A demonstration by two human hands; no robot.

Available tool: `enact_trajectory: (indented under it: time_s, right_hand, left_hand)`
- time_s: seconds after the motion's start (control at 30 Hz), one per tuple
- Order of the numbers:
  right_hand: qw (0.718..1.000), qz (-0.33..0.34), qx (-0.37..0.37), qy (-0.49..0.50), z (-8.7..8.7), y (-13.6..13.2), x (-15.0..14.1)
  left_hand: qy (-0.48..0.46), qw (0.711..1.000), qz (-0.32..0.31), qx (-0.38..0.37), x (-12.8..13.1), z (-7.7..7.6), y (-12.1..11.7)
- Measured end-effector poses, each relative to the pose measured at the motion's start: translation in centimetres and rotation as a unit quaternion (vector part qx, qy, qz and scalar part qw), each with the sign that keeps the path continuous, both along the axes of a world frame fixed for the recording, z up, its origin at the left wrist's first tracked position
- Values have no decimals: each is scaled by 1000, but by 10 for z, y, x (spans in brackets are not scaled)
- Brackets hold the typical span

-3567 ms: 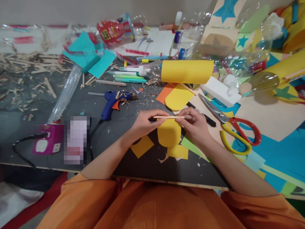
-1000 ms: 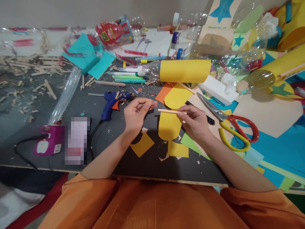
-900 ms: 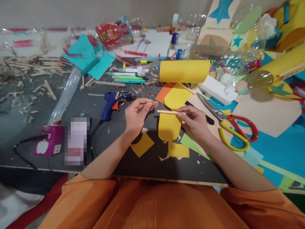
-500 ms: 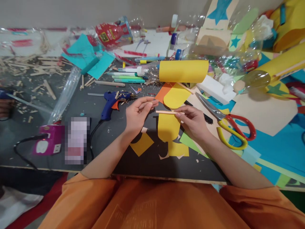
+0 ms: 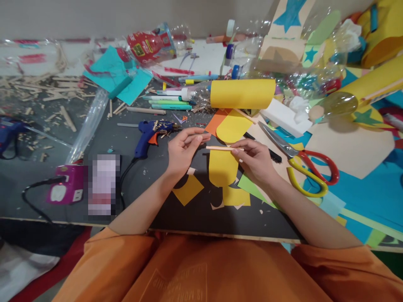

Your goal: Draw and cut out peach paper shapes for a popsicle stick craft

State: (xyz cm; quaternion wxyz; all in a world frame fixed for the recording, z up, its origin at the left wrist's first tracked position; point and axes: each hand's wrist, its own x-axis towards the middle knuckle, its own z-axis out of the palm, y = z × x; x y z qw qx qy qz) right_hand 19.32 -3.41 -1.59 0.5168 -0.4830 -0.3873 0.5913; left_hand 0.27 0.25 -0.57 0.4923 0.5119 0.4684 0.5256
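My right hand (image 5: 253,157) pinches a thin peach-coloured stick (image 5: 220,148) between thumb and fingers, level above the table. Facing its free end, my left hand (image 5: 185,149) has its thumb pressed to its bent fingers; whether something small sits in them I cannot make out. Beneath the stick lies a yellow paper piece with a rounded end (image 5: 223,170). Another rounded yellow piece (image 5: 232,128) rests just beyond, over orange paper (image 5: 215,120). To the left of my left hand is a blue glue gun (image 5: 145,136) with an orange trigger.
Large scissors (image 5: 310,172) with red and yellow handles lie at right among coloured paper. A yellow paper tube (image 5: 242,94) and plastic bottles stand behind. At left are a purple power adapter (image 5: 65,184), a blurred-out phone-like object (image 5: 102,184), a second glue gun (image 5: 11,132) and wood splinters.
At the far left, another person's hand has left the second glue gun, which shows more fully now. My hands and the stick hold almost the same pose; the view has shifted slightly.
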Motion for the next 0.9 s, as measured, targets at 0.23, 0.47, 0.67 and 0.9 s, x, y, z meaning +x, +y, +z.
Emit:
enact_trajectory:
  time_s: [0.23, 0.47, 0.67, 0.9]
  right_hand:
    - [1000, 1, -5, -17, 1, 1, 0]
    - [1000, 6, -4, -27, 3, -1, 0]
    - [999, 15, 10, -42, -1, -1, 2]
    - [990, 33, 56, -122, -3, -4, 3]
  left_hand:
    - [21, 999, 42, 11, -1, 2, 3]
    - [115, 985, 43, 124, -9, -6, 6]
    - [175, 967, -63, 171, -9, -2, -1]
    - [258, 937, -218, 90, -1, 9, -6]
